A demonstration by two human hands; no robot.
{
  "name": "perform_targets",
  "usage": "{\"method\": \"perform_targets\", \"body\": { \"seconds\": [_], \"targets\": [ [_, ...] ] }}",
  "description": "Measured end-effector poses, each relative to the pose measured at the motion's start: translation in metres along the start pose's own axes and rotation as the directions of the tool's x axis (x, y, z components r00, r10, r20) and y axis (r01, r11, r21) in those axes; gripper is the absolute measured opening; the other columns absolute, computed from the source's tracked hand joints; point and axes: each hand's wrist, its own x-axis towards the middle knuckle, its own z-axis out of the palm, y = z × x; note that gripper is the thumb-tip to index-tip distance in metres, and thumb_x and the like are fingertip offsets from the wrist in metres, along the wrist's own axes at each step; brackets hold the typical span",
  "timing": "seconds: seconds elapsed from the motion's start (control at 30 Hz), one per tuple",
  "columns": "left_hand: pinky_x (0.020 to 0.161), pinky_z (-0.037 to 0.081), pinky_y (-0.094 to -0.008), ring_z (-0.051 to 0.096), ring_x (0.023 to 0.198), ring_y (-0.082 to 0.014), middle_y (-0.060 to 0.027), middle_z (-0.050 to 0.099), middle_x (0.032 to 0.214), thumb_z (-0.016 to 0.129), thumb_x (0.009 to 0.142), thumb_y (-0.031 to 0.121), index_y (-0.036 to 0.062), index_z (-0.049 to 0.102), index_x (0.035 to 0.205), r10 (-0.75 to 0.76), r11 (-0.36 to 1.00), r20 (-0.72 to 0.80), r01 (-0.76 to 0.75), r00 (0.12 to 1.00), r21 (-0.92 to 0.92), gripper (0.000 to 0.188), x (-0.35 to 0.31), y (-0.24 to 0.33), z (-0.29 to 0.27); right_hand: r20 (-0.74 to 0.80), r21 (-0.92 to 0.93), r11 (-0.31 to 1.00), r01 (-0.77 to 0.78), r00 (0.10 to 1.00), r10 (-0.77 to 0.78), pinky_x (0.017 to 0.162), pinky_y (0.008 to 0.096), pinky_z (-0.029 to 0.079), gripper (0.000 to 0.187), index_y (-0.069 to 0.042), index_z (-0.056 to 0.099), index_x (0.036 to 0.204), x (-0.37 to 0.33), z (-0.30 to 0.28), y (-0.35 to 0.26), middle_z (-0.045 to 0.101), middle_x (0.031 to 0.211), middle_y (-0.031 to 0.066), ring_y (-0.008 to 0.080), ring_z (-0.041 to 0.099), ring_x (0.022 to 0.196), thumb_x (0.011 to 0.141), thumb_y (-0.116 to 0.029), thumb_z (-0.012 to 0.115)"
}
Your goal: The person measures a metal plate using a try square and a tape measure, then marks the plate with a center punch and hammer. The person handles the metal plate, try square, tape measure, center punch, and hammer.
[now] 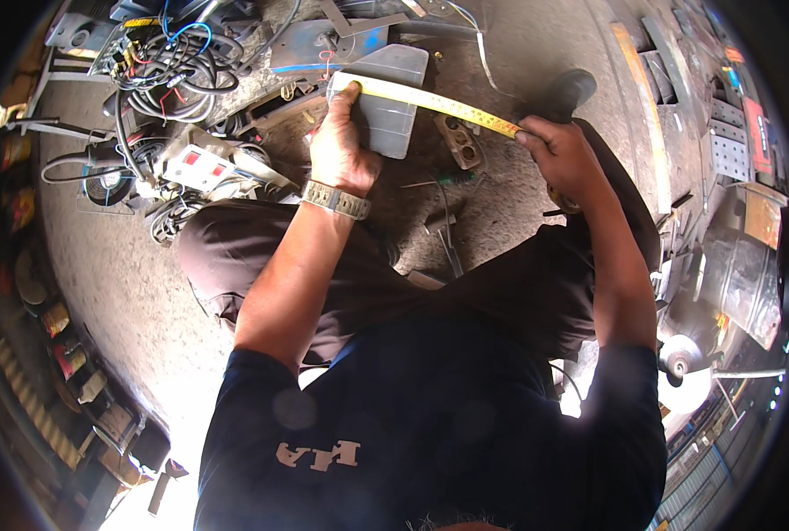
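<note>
We press the end of the tape (430, 100) down with our left hand (341, 146), thumb and fingers closed over it at the upper left corner of the plate (386, 111). Our right hand (563, 150) pinches the tape's other end to the right of the plate, fingers closed on it, so the yellow tape runs taut across the plate's top edge and slopes down to the right. The plate is a grey metal piece lying flat on the concrete floor (518, 44).

A watch (335, 200) sits on our left wrist, just below the plate. Left of the plate lies a tangle of cables (169, 71) and a white box with red patches (195, 166). Right of the plate, past our right hand, is a black shoe (564, 91). Far below and right of the plate stands a grinder disc (678, 357).
</note>
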Motion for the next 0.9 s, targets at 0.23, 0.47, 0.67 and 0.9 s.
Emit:
{"method": "perform_targets", "body": {
  "seconds": [0.23,0.47,0.67,0.9],
  "targets": [
    [0.094,0.054,-0.0423,0.068,0.102,-0.0233,-0.0034,0.07,0.113,0.072,0.092,0.024,0.012,0.064,0.12,0.012,1.0,-0.011,-0.012,1.0,0.013,0.031,0.0031,-0.0001,-0.0015,-0.042,-0.021,0.999,0.026,0.999,-0.027,0.06,0.0422,0.045,0.018,-0.005,0.069,0.109,0.0008,0.0005,0.0068,0.06,0.072,0.0226,0.036,0.056,0.06,0.096,-0.017,0.064],
    [0.093,0.054,-0.0422,0.068,0.101,-0.0233,-0.0035,0.07,0.111,0.073,0.091,0.023,0.0113,0.064,0.118,0.008,1.0,-0.026,-0.008,1.0,0.0,0.03,0.0034,0.0009,-0.0036,-0.06,-0.011,0.998,0.066,0.996,-0.067,0.06,0.0381,0.044,0.015,-0.002,0.066,0.106,0.0013,-0.0004,0.0041,0.058,0.073,0.0202,0.0296,0.052,0.059,0.096,-0.014,0.065],
    [0.094,0.054,-0.0428,0.067,0.102,-0.0237,-0.0041,0.07,0.112,0.072,0.092,0.022,0.0111,0.064,0.119,-0.003,1.0,-0.013,0.003,1.0,-0.011,0.03,0.0028,0.0023,-0.0034,-0.031,0.005,0.999,0.037,0.999,-0.037,0.058,0.0403,0.042,0.017,-0.005,0.068,0.109,0.0009,0.0012,0.0052,0.06,0.073,0.0221,0.0328,0.053,0.058,0.097,-0.015,0.063],
    [0.091,0.056,-0.0427,0.067,0.102,-0.0227,-0.0056,0.068,0.114,0.072,0.092,0.021,0.0072,0.063,0.121,0.012,1.0,-0.025,-0.013,1.0,-0.022,0.034,0.0018,0.0009,-0.0022,-0.048,0.008,0.998,0.066,0.997,-0.066,0.057,0.0409,0.042,0.016,-0.005,0.068,0.108,0.0024,0.0037,0.0078,0.059,0.072,0.0219,0.0339,0.052,0.057,0.096,-0.015,0.064]
  ]
}}
